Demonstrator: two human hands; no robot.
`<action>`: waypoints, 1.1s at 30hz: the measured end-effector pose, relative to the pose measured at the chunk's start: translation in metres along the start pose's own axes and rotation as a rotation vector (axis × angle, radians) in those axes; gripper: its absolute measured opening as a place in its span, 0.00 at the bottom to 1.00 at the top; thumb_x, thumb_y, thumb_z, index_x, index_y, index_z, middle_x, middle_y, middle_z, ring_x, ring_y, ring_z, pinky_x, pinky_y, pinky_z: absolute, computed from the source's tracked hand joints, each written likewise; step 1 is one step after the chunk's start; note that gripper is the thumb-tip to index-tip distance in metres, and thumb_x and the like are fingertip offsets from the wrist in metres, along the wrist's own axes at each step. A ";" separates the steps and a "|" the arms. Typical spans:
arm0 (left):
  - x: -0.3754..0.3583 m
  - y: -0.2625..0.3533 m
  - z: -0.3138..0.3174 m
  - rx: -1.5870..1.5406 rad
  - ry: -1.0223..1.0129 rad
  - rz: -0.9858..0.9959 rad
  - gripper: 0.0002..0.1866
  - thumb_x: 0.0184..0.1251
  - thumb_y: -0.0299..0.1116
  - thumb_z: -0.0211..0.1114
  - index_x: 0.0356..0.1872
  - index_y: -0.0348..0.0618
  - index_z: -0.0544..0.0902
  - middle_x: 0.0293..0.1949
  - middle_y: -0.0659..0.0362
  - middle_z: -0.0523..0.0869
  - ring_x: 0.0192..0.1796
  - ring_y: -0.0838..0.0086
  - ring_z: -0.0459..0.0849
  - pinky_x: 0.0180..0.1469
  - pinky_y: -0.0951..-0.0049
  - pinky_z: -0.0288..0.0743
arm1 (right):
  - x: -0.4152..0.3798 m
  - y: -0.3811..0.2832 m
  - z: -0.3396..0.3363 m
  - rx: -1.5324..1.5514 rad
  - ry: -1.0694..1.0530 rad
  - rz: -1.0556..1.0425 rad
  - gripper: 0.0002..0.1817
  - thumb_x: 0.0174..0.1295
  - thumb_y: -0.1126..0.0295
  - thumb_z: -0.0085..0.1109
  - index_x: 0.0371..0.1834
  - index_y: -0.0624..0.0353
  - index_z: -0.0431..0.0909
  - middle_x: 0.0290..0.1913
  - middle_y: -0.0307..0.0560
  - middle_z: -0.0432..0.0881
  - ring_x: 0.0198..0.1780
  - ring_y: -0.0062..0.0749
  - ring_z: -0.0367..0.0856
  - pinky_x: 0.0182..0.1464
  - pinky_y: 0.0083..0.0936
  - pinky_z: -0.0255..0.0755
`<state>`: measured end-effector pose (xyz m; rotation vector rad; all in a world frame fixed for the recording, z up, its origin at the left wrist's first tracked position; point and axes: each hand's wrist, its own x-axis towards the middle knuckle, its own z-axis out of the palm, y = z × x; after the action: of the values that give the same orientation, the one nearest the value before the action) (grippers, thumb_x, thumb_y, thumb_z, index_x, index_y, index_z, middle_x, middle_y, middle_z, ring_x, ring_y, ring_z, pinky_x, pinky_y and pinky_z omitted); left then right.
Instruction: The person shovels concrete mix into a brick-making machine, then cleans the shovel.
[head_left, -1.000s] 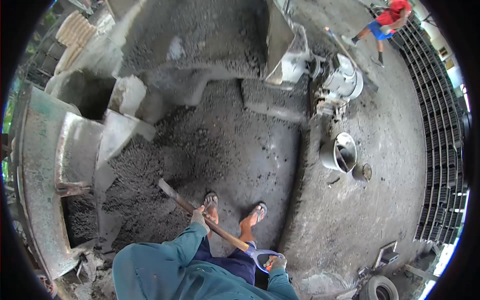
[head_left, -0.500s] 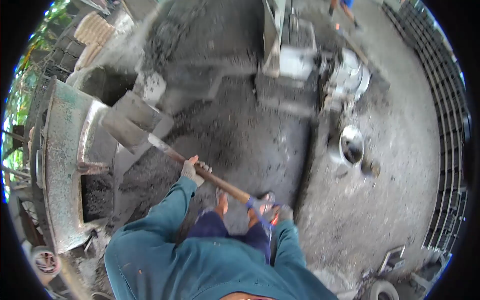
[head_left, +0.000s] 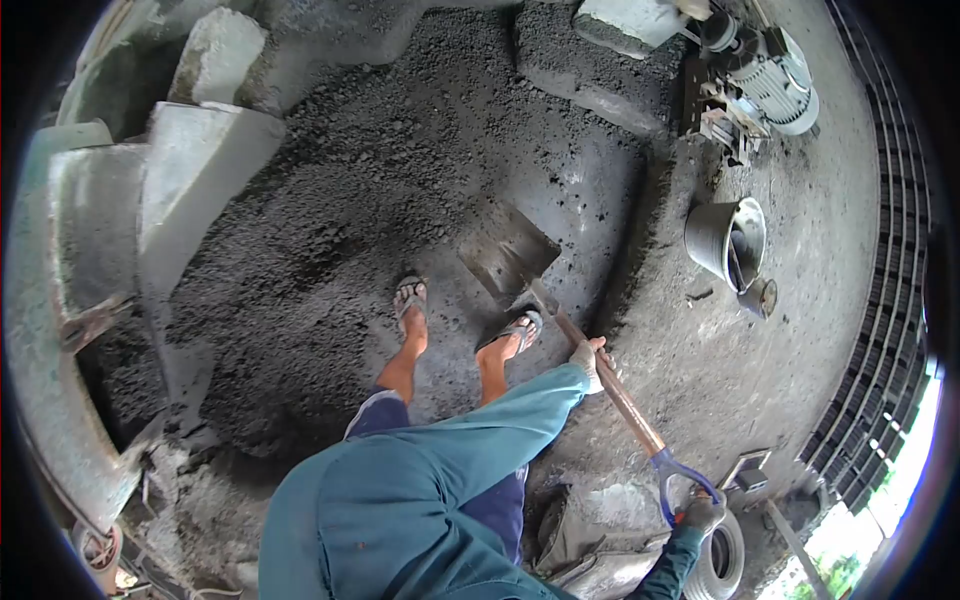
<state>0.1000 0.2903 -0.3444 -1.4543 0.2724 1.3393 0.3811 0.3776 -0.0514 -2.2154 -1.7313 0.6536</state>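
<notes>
A shovel's flat metal blade [head_left: 510, 252] lies low over the dark, damp mix [head_left: 330, 220], just ahead of the sandalled feet. My left hand [head_left: 594, 366], in a pale glove, wraps round the wooden shaft [head_left: 632, 412] a little behind the blade. At the rear end, my right hand [head_left: 702, 512], also gloved, is closed on the blue D-shaped grip [head_left: 668, 484]. The shaft slants from the blade down to the right.
A bucket [head_left: 712, 238] with a small can [head_left: 760, 298] beside it stands on the right floor. A motor [head_left: 770, 85] is at upper right. Metal chutes [head_left: 185, 180] stand at left. A tyre [head_left: 722, 560] lies at lower right, near a concrete ledge [head_left: 600, 100] further up.
The shovel blade has swung from the metal chute at left to the floor mix near the feet. Both hands have moved right with it, still gripping. The view has shifted and turned.
</notes>
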 end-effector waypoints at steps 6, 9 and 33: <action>-0.001 0.279 -0.027 0.019 -0.009 0.367 0.13 0.66 0.37 0.61 0.26 0.51 0.66 0.21 0.61 0.69 0.21 0.67 0.71 0.31 0.54 0.74 | -0.037 -0.075 0.277 -0.257 -0.391 -0.111 0.09 0.57 0.74 0.66 0.41 0.62 0.83 0.35 0.44 0.86 0.36 0.32 0.83 0.42 0.30 0.78; -0.041 0.374 -0.057 -0.015 -0.007 0.466 0.11 0.63 0.32 0.66 0.28 0.51 0.70 0.20 0.62 0.71 0.22 0.69 0.73 0.40 0.54 0.78 | -0.106 -0.073 0.369 0.239 -0.458 0.045 0.06 0.54 0.83 0.62 0.35 0.66 0.80 0.26 0.46 0.83 0.21 0.27 0.79 0.21 0.26 0.73; -0.412 0.087 -0.014 0.596 -0.314 0.624 0.16 0.66 0.41 0.64 0.24 0.55 0.65 0.19 0.64 0.69 0.22 0.69 0.67 0.37 0.61 0.69 | -0.289 0.053 0.124 0.993 -0.382 0.543 0.08 0.64 0.68 0.48 0.33 0.58 0.77 0.20 0.44 0.73 0.16 0.35 0.71 0.15 0.35 0.67</action>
<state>-0.0969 0.0515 -0.0582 -0.6573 0.8845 1.7549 0.3095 0.0764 -0.1279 -1.8128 -0.5716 1.6843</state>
